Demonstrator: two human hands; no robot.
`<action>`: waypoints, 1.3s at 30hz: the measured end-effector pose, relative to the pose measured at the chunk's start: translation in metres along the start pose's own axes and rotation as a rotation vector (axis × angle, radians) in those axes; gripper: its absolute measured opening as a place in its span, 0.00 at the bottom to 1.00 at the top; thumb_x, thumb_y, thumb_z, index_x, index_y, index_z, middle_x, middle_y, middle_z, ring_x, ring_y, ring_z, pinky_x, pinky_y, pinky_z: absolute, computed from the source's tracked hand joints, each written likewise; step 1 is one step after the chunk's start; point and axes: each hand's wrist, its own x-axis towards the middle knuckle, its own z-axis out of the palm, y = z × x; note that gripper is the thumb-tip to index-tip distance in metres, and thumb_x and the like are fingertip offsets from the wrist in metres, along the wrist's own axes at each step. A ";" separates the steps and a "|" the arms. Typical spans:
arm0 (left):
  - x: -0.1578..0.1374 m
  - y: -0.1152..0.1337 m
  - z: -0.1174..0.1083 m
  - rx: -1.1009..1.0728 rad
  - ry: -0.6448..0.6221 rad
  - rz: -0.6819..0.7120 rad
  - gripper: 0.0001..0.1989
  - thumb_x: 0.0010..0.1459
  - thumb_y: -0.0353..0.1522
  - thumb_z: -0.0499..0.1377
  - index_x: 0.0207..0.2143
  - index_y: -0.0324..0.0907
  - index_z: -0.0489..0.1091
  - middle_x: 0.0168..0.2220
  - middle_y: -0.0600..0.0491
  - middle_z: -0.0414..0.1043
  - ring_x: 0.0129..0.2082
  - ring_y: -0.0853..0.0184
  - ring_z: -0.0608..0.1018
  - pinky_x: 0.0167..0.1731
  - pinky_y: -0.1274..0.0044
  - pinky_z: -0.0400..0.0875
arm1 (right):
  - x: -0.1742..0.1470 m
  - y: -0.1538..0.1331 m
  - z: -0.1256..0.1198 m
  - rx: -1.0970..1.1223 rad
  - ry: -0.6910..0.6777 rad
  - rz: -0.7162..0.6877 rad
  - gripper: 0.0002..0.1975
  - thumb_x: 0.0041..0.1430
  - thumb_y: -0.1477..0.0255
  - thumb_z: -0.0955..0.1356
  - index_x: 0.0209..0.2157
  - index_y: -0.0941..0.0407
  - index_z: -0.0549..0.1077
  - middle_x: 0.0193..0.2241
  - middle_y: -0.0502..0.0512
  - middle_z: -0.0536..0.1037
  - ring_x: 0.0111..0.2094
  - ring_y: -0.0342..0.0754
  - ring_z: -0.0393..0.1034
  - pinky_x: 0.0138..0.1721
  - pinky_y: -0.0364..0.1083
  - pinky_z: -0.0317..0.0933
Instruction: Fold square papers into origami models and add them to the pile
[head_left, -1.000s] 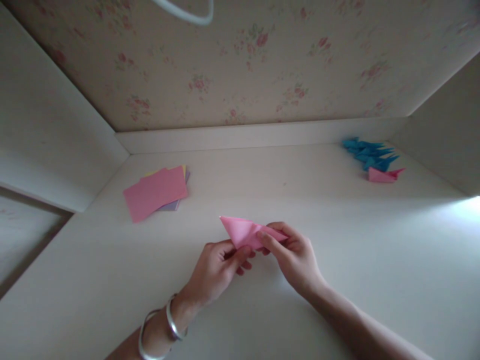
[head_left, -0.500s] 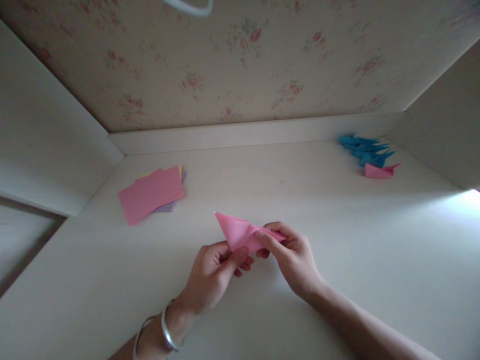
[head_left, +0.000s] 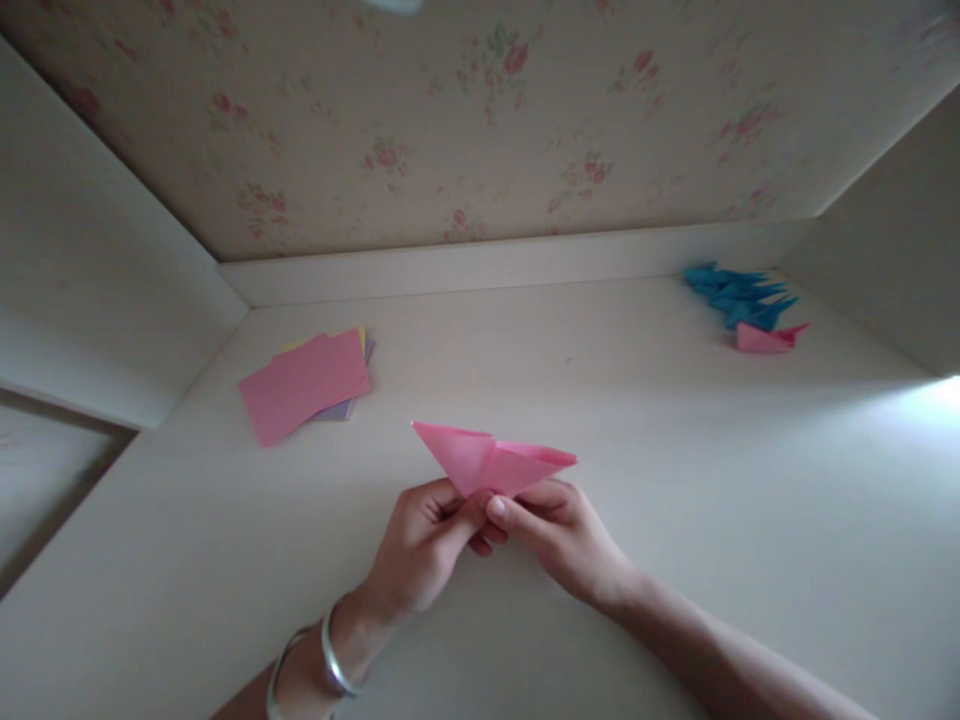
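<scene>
Between my two hands is a folded piece of pink origami paper point(head_left: 491, 462), with a sharp point to the upper left and a layered, slightly parted point to the right. My left hand point(head_left: 427, 540) is closed on its lower edge, thumb in front and fingers behind. My right hand point(head_left: 564, 535) pinches the same lower edge from the right, its thumb tip beside the left thumb. Most fingers behind the paper are hidden. Two silver bangles point(head_left: 334, 655) circle my left wrist.
A stack of pink paper sheets point(head_left: 307, 385), with yellow and purple ones beneath, lies at left on the white table point(head_left: 465, 360). Several folded blue paper pieces point(head_left: 742, 295) and one pink folded piece point(head_left: 765, 338) sit at back right. A flowered wall point(head_left: 450, 130) rises behind.
My right hand has slid down from the paper's right flap to its lower edge, beside my left thumb. The right point now shows uncovered. My left hand keeps its hold.
</scene>
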 end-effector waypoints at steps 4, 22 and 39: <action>-0.001 -0.001 -0.001 0.009 -0.032 -0.027 0.15 0.58 0.42 0.64 0.30 0.39 0.80 0.24 0.50 0.79 0.25 0.65 0.79 0.26 0.77 0.76 | -0.003 0.001 0.001 -0.015 0.038 0.027 0.19 0.63 0.60 0.67 0.22 0.55 0.74 0.25 0.52 0.77 0.30 0.47 0.72 0.35 0.45 0.66; 0.002 -0.006 -0.003 -0.046 -0.051 -0.139 0.19 0.53 0.45 0.67 0.28 0.37 0.78 0.26 0.47 0.80 0.24 0.65 0.81 0.26 0.76 0.78 | 0.008 -0.012 -0.043 0.347 0.656 -0.154 0.17 0.57 0.56 0.69 0.29 0.53 0.83 0.30 0.57 0.78 0.23 0.44 0.63 0.23 0.44 0.59; 0.003 -0.006 0.002 -0.057 0.075 0.047 0.17 0.61 0.40 0.62 0.48 0.42 0.65 0.36 0.54 0.73 0.24 0.72 0.77 0.20 0.81 0.75 | -0.009 -0.013 -0.020 0.009 -0.028 -0.015 0.13 0.65 0.61 0.66 0.43 0.53 0.80 0.37 0.54 0.78 0.38 0.50 0.73 0.41 0.47 0.66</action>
